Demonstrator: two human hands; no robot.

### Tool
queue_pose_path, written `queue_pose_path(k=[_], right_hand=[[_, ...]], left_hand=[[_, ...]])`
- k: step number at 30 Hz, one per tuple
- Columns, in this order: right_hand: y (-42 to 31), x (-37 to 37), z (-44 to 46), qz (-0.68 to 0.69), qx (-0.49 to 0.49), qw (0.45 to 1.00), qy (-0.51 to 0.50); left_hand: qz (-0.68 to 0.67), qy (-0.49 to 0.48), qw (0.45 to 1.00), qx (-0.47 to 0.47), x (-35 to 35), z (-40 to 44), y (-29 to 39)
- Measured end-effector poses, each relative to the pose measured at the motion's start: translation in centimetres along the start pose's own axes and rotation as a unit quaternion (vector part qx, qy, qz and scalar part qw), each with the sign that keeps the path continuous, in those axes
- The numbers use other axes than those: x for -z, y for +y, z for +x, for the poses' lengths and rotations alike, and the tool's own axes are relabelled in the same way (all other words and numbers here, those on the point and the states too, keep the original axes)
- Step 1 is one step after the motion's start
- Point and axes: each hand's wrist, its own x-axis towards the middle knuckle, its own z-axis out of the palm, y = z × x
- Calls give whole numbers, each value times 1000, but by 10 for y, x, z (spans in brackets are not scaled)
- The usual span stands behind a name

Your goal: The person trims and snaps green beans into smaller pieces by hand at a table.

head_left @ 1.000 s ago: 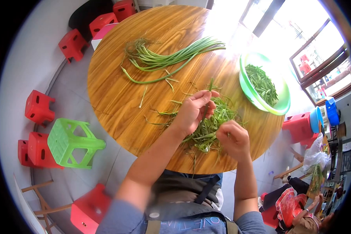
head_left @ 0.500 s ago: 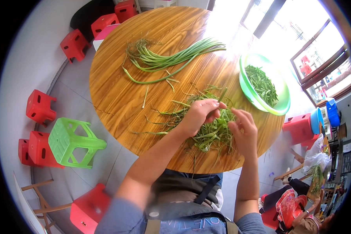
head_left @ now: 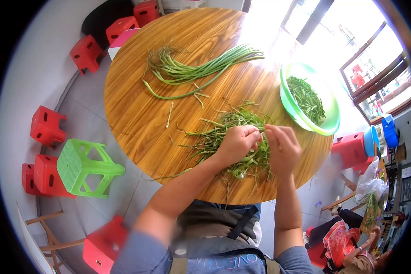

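"Hands?"
"Two: left hand (head_left: 237,145) and right hand (head_left: 284,148), fingertips pinched, contents unclear."
"What else?"
"One greens heap (head_left: 223,133) beneath both, one stalk bunch (head_left: 194,72) beyond the left, one bowl (head_left: 291,106) beyond the right."

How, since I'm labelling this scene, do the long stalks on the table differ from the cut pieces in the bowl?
The long stalks are lengthy and curved; the cut pieces are short. The stalks lie roughly side by side on the table, while the pieces point many ways in the bowl. Both are green.
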Motion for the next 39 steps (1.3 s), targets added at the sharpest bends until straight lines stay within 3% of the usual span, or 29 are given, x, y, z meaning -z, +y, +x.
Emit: queue_pose_path(k=[7,11,14,17,18,21,25,32,35,36,38,39], right_hand=[[3,-14,-20,-42,155,987,6],[5,-9,-21,-64,183,980,38],[7,-1,-17,-101,154,983,21],[15,4,-17,-6,35,999,17],[14,10,-14,-11,35,999,10],[27,28,-16,10,-19,992,-121],[29,42,-14,100,-199,965,-139],[48,48,44,49,-298,934,189],[26,45,33,-35,-276,954,111],[33,41,21,13,-262,963,60],[46,32,0,53,-96,988,-110],[41,32,-5,-51,-19,991,-119]], left_hand=[[-117,-5,992,45,4,2,-5],[-171,-77,981,51,2,2,-1],[-169,-115,978,43,2,1,-1],[-192,-126,972,52,4,-2,10],[-215,-118,968,54,7,-3,15],[-276,-86,956,39,15,-3,26],[-297,-79,951,39,17,-3,29],[-250,-45,967,35,17,3,19],[-255,4,966,31,18,6,16],[-256,31,966,33,18,4,19],[-283,61,957,29,19,7,14],[-295,75,952,25,21,8,12]])
